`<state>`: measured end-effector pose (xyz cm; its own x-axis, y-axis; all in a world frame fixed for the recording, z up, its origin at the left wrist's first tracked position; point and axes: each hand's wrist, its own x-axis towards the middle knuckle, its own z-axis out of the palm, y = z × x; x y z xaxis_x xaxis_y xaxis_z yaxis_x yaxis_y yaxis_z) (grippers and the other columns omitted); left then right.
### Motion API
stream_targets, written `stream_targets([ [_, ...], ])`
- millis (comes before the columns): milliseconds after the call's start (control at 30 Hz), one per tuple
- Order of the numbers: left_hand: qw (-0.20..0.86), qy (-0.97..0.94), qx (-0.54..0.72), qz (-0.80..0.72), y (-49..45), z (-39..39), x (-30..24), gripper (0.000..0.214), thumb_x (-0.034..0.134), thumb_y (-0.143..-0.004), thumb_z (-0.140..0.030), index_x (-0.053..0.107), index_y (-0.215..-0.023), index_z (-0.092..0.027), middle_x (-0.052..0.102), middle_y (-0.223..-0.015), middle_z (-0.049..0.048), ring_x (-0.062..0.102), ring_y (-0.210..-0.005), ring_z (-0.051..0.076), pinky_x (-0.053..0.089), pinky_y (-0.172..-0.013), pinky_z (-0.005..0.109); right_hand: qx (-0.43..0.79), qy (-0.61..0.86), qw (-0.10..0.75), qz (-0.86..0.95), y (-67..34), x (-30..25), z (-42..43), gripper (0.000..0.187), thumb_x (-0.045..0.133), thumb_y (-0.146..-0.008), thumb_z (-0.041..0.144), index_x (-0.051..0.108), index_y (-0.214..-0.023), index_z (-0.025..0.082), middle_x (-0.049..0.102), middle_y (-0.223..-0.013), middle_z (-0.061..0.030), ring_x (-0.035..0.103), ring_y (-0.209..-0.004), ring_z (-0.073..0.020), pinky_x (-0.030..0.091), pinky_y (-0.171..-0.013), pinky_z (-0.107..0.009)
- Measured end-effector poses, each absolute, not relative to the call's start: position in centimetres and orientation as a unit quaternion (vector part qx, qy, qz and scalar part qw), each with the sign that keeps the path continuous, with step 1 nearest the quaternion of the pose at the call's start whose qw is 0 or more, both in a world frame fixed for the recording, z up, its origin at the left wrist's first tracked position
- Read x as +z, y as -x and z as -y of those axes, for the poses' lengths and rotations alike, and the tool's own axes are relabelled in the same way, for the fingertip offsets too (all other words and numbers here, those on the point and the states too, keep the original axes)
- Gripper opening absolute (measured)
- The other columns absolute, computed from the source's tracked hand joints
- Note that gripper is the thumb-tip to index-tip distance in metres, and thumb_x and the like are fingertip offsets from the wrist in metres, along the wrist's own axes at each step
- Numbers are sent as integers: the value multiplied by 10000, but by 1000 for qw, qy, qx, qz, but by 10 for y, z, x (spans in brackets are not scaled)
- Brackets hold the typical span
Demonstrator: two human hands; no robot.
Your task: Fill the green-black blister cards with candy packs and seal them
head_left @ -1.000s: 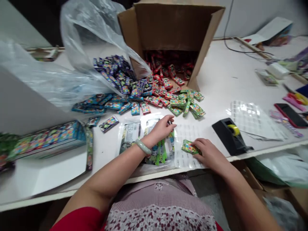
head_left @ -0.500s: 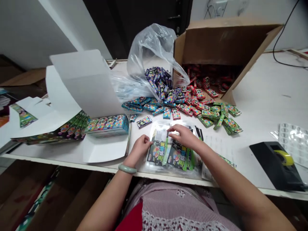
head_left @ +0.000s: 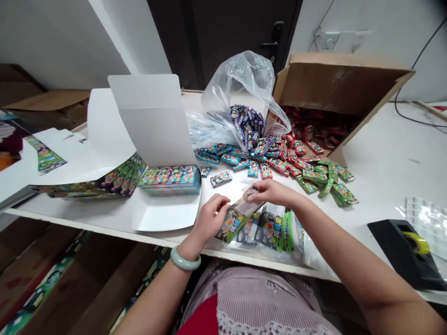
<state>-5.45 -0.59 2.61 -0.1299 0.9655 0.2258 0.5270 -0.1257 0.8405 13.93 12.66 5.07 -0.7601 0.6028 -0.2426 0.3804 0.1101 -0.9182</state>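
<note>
My left hand (head_left: 209,217) and my right hand (head_left: 272,191) both pinch one clear printed pouch (head_left: 234,216), lifted and tilted above a stack of similar pouches (head_left: 268,229) near the table's front edge. The left hand grips its lower left edge. The right hand pinches its upper end. A green bangle is on my left wrist. Just beyond the hands lies a heap of small candy packs (head_left: 275,160) in blue, purple, red and green.
An open white display box (head_left: 167,179) filled with packs stands to the left, beside flat printed cartons (head_left: 87,184). A clear plastic bag (head_left: 240,88) and a tipped cardboard box (head_left: 335,88) sit behind. A black tape dispenser (head_left: 401,251) is at the right, near a sticker sheet (head_left: 428,218).
The view has swung left. My right hand let go of a green pack and came to the pouches. Both hands now hold one pouch lifted off the stack.
</note>
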Motion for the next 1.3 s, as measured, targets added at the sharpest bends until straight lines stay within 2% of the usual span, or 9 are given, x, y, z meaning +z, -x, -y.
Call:
stream_targets([
  [233, 67, -750, 345, -561, 36, 17, 35, 332, 452, -907, -191, 544, -1220, -130, 667, -1089, 176, 639, -992, 279, 524, -835, 447, 695, 293, 158, 638, -162, 64, -99, 354, 708, -721, 457, 718, -934, 175, 705, -956, -50, 626, -847, -165, 461, -846, -348],
  [400, 180, -642, 468, -580, 44, 20, 25, 256, 537, -864, -247, 664, -1079, -189, 721, -1026, 94, 681, -914, 234, 541, -820, 349, 502, 347, 298, 735, -153, 76, -70, 289, 635, -791, 427, 683, -955, 193, 671, -1051, -83, 581, -1045, -242, 429, -946, -436],
  [467, 232, -540, 534, -607, 47, 25, 22, 260, 612, -816, -312, 691, -1034, -196, 729, -1015, 67, 682, -909, 230, 540, -819, 324, 384, 396, 420, 720, -150, 77, -54, 448, 688, -750, 383, 600, -1157, 217, 558, -1282, -112, 459, -1234, -268, 370, -1027, -456],
  [533, 271, -463, 575, -618, 48, 30, 23, 320, 680, -754, -369, 704, -1018, -191, 731, -1011, 57, 675, -917, 233, 534, -827, 312, 401, 409, 439, 692, -147, 71, -38, 651, 737, -696, 377, 495, -1282, 228, 490, -1360, -119, 418, -1280, -269, 382, -1026, -451],
  [667, 420, -349, 624, -558, 40, 32, 34, 429, 786, -624, -423, 704, -965, -177, 741, -900, 45, 684, -794, 214, 556, -737, 294, 632, 343, 300, 627, -137, 53, -19, 406, 742, -660, 378, 600, -989, 189, 666, -910, -35, 627, -873, -197, 513, -768, -336],
  [767, 542, -256, 637, -485, 29, 30, 43, 492, 847, -522, -414, 676, -911, -166, 730, -768, 34, 682, -676, 205, 567, -651, 300, 624, 384, 330, 594, -133, 51, -15, 293, 750, -619, 332, 526, -742, 188, 549, -635, 53, 528, -605, -116, 454, -589, -251],
  [1000, 584, -382, 538, -473, 13, 53, 33, 414, 766, -702, -356, 657, -1054, -167, 726, -951, 59, 675, -803, 179, 544, -708, 250, 526, 447, 461, 557, -147, 50, -13, 235, 669, -643, 326, 476, -701, 204, 483, -626, 62, 437, -587, -103, 375, -557, -228],
  [1167, 672, -311, 527, -418, 13, 63, 24, 411, 742, -721, -375, 642, -1051, -152, 723, -882, 71, 675, -754, 186, 537, -719, 300, 533, 463, 445, 551, -146, 33, -12, 307, 650, -666, 406, 413, -634, 213, 406, -581, 65, 379, -553, -100, 325, -524, -227],
  [1300, 587, -310, 617, -424, 17, 46, 35, 392, 725, -742, -345, 612, -1076, -175, 706, -978, 60, 662, -833, 162, 520, -739, 256, 549, 438, 382, 601, -140, 17, -6, 275, 669, -653, 380, 457, -661, 205, 439, -599, 59, 380, -563, -98, 320, -536, -227],
])
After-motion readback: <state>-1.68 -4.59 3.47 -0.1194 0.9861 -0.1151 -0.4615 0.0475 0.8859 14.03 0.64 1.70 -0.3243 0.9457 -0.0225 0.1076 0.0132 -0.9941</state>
